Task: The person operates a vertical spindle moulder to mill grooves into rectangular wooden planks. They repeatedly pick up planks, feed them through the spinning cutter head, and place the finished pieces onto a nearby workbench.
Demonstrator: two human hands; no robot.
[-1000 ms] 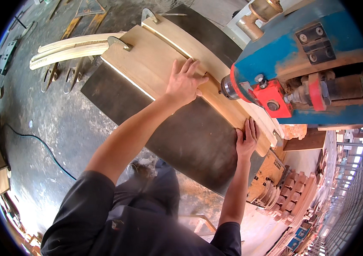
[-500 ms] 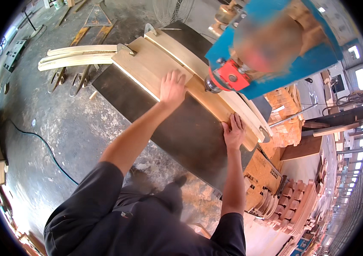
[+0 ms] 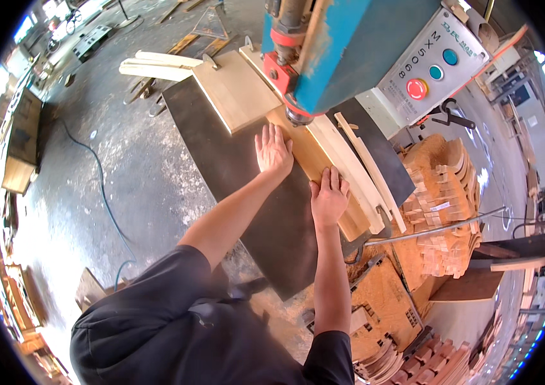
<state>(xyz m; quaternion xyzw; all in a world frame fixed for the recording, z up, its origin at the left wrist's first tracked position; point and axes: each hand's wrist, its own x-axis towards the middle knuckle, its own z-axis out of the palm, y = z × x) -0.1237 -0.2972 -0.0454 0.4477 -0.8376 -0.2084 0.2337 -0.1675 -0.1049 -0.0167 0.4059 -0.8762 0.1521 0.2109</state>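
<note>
A long tan wooden board (image 3: pixel 308 151) lies on the dark machine table (image 3: pixel 271 218), along a pale wooden fence (image 3: pixel 344 163). My left hand (image 3: pixel 274 153) is open, its fingers together and stretched out, with the fingertips at the board's near edge. My right hand (image 3: pixel 330 197) lies open with its fingers on the board farther right. Above the board, just beyond my left hand, hangs the machine's spindle (image 3: pixel 299 117). A wider pale wooden panel (image 3: pixel 235 91) rests on the table at the far left, meeting the board's end.
The blue machine head (image 3: pixel 343 58) overhangs the table, with a button panel (image 3: pixel 431 67) at its right. Curved wooden strips (image 3: pixel 160 66) stick out past the far-left table end. Stacked, dust-covered wooden pieces (image 3: pixel 442 199) stand to the right. A hose (image 3: pixel 101 173) crosses the floor at left.
My left hand has come back off the wider panel to the board's near edge, closer to my right hand. The view has shifted, bringing the button panel into sight.
</note>
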